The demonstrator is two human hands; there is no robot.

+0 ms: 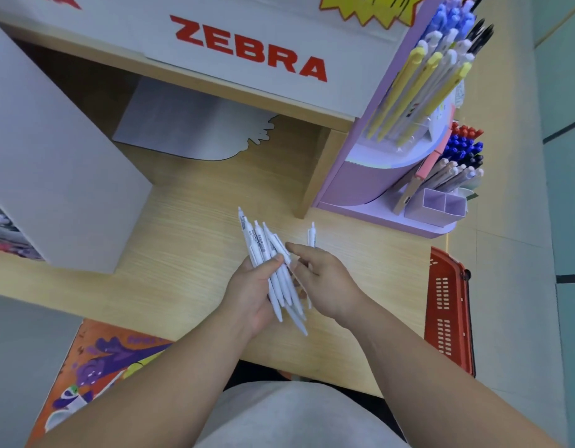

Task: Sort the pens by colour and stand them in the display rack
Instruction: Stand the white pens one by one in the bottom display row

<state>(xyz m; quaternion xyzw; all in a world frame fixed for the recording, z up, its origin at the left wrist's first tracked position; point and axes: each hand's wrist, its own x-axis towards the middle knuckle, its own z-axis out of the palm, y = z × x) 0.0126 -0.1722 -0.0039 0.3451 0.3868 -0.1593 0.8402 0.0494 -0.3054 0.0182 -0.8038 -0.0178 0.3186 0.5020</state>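
Note:
My left hand (252, 291) grips a bundle of several white pens (270, 260), fanned out with their clip ends pointing away from me, above the wooden counter. My right hand (325, 281) is just to the right of the bundle, its forefinger reaching toward the pens, and it holds one white pen (311, 234) whose top sticks up past the fingers. The lilac display rack (370, 179) stands at the right, with yellow, blue and white pens upright in its upper tier and red, dark blue and pale pens in lower compartments. A small lilac two-part cup (436, 206) at its front looks empty.
A white box (53, 176) stands at the left on the wooden counter (189, 260). A shelf with a red ZEBRA sign (250, 48) overhangs the back. A red shopping basket (449, 308) sits on the floor at the right. A colourful poster (101, 357) covers the counter's front.

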